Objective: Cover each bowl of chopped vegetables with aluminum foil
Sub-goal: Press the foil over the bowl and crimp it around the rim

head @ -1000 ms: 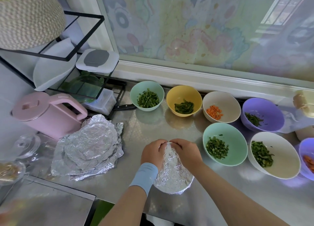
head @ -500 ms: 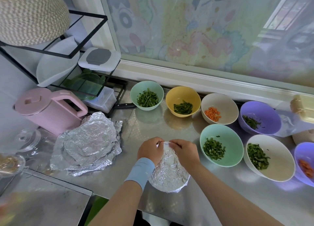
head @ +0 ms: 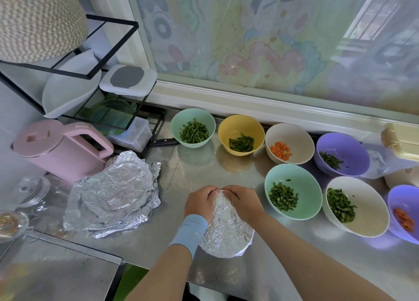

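Foil-covered round bowl [head: 226, 235] sits at the steel counter's [head: 260, 275] near edge, between both hands. Left hand [head: 200, 202] and right hand [head: 243, 202] curl over its far rim, pinching foil. Uncovered plastic vegetable bowls [head: 293, 192]: seven counted, being two green, two purple, two cream, one yellow. Crumpled foil pile [head: 113, 194]: one.

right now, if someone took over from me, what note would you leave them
Left hand and right hand: both pinch the foil-covered bowl at its far rim.
Done: that bowl looks nearly wrapped.
Left: seven open bowls in view: back mint bowl, yellow bowl, beige carrot bowl, back purple bowl, front mint bowl, cream bowl, edge purple bowl.
Spare foil sheets lie beside the pink kettle.
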The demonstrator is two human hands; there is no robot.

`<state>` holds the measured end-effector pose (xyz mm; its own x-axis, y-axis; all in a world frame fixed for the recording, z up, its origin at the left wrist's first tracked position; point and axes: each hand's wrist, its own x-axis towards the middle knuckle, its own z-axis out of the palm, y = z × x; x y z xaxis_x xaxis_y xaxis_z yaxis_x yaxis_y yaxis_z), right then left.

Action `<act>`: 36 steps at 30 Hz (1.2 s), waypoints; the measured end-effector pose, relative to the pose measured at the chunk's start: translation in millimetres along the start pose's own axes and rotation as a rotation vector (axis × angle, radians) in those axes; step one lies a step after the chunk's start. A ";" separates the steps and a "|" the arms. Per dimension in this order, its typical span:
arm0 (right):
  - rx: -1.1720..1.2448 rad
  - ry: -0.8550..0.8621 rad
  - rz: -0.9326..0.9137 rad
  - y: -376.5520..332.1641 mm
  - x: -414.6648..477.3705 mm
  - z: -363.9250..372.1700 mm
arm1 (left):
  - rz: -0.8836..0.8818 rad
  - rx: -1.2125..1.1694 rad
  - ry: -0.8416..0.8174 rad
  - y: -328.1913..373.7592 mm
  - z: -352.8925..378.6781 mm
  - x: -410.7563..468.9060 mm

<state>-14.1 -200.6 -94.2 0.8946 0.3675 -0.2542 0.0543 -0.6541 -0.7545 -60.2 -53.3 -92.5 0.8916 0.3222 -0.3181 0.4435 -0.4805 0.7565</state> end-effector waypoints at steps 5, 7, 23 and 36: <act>-0.026 0.128 0.040 -3.7 -4.0 -0.4 | -0.031 -0.046 0.096 -2.7 2.4 -6.8; -0.034 0.179 0.071 -3.7 -8.4 0.6 | -0.058 -0.083 0.130 -4.0 4.1 -7.5; 0.058 0.186 0.069 4.1 -9.9 1.9 | 0.055 0.154 -0.094 10.5 -0.6 4.9; 0.105 0.192 0.155 7.9 -11.2 0.4 | -0.031 0.234 0.053 13.5 5.7 -5.0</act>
<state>-23.9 -209.7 -97.6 0.9569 0.1299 -0.2597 -0.1270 -0.6172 -0.7765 -58.2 -66.1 -84.0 0.8738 0.3797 -0.3039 0.4854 -0.6437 0.5916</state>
